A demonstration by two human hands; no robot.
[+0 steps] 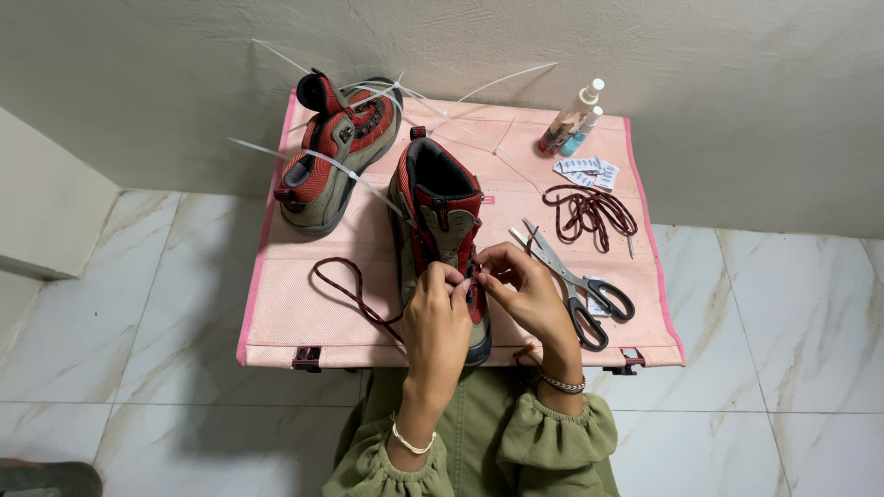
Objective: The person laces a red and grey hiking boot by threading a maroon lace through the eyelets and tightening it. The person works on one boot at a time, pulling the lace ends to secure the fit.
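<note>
Both hands work at the near boot (440, 230) standing mid-worktop (276, 313): left hand (436, 322) and right hand (525, 290) each have their grip pinching its dark red lace (345, 281). Scissors (575, 285) lie just right.

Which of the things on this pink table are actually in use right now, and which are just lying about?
In use:
- near boot, standing upright
- dark red lace trailing from it
- left hand and right hand, pinching the lace at the eyelets

Lying about:
- second boot with white cable ties
- scissors
- spare coiled lace
- two spray bottles
- small white packets
</note>
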